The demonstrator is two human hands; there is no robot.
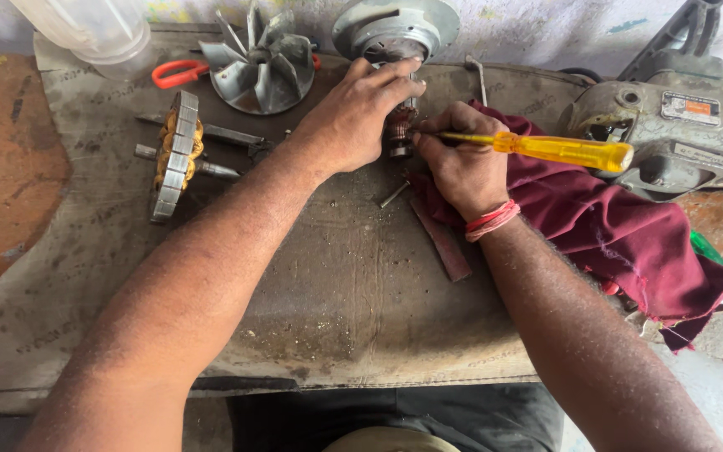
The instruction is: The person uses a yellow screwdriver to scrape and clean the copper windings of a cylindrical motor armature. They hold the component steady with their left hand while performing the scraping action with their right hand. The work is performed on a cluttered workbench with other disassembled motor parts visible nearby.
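Note:
My left hand [357,117] grips a motor rotor with copper windings [399,134], which stands below a round metal end cover [395,27]. My right hand [458,163] holds a screwdriver with a yellow handle [558,149], its tip pointing left at the rotor between my two hands. A red thread band circles my right wrist. Most of the rotor is hidden behind my left hand's fingers.
A stator with yellow windings [176,151] lies at the left on the worn mat [336,293]. A metal fan impeller [261,63], red-handled pliers [179,74] and a plastic jar [94,29] are at the back. A maroon cloth [612,226] and a grey motor housing [671,125] sit right.

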